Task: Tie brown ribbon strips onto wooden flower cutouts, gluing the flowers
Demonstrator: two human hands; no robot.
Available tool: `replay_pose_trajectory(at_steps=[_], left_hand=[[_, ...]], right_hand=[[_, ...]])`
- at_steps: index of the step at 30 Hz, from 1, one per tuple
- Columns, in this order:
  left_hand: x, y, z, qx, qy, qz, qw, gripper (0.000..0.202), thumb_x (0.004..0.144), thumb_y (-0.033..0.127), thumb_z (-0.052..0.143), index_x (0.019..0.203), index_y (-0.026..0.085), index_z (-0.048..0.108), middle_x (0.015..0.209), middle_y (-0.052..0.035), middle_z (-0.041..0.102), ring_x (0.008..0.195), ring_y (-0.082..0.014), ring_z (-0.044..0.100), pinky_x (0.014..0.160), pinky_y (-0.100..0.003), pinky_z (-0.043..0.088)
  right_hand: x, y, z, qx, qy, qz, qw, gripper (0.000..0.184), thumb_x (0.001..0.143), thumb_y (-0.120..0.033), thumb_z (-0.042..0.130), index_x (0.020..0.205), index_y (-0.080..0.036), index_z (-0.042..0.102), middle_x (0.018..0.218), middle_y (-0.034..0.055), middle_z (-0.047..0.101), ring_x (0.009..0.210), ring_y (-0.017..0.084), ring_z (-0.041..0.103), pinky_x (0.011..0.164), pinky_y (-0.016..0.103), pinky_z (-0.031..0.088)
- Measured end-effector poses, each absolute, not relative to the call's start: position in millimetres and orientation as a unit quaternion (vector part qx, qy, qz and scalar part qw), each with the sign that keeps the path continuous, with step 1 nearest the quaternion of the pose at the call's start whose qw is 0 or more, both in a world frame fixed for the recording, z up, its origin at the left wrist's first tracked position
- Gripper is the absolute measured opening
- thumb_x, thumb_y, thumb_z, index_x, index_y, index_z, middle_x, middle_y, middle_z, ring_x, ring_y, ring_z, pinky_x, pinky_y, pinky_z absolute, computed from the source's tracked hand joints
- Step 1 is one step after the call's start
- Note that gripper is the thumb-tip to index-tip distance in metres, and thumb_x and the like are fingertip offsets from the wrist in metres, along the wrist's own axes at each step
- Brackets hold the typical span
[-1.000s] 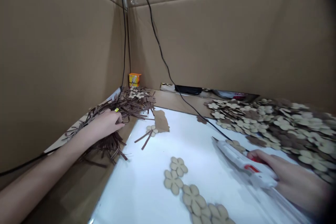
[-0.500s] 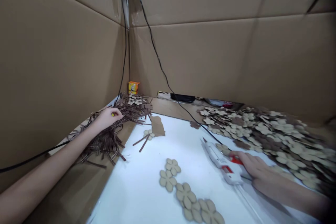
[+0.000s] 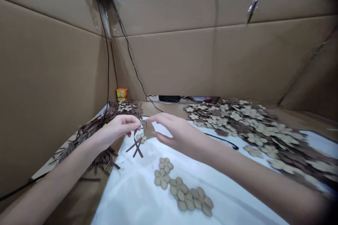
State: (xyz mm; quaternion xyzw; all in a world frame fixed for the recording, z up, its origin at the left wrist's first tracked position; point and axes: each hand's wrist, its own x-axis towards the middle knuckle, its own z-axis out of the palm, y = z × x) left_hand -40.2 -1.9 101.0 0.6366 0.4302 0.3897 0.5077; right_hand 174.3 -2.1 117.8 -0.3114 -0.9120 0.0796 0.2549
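Brown strips (image 3: 136, 144) are pinched by the left hand (image 3: 117, 130); the right hand (image 3: 175, 135) is held open just beside them, apparently not touching.

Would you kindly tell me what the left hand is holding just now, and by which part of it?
The left hand seems to pinch a thin brown strip near its upper end; the right hand appears empty.

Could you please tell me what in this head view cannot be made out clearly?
- Whether the left hand grips the brown strips: its fingers hide the contact.
- The whole shape of the brown cardboard scrap: the right hand hides part of it.
- What the black object is: it is too far away.
- The print on the orange box: too small to read.
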Motion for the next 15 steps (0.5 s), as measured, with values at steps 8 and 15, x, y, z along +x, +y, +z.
replay_pose_trajectory(at_steps=[8, 15], left_hand=[[-23.2, -6.9, 87.7, 0.581, 0.429, 0.452, 0.523, 0.024, 0.07, 0.037, 0.067, 0.066, 0.014, 0.061, 0.066, 0.0004, 0.052, 0.059, -0.0084, 0.044, 0.054, -0.019, 0.032], [-14.9, -9.0, 68.8, 0.527, 0.408, 0.506, 0.548, 0.023, 0.068, 0.036, 0.07, 0.073, 0.014, 0.066, 0.072, -0.0017, 0.058, 0.066, -0.0104, 0.051, 0.057, -0.02, 0.037]], right_hand=[[158.1, 13.0, 115.2, -0.37, -0.834, 0.302, 0.278, 0.012, 0.076, -0.025, 0.056, 0.075, -0.016, 0.063, 0.07, 0.0026, 0.066, 0.065, 0.014, 0.061, 0.058, 0.022, 0.045], [160.6, 21.5, 102.0, -0.382, -0.83, 0.337, 0.228, 0.02, 0.071, -0.034, 0.058, 0.071, -0.016, 0.066, 0.066, 0.0016, 0.066, 0.06, 0.013, 0.057, 0.051, 0.021, 0.041]])
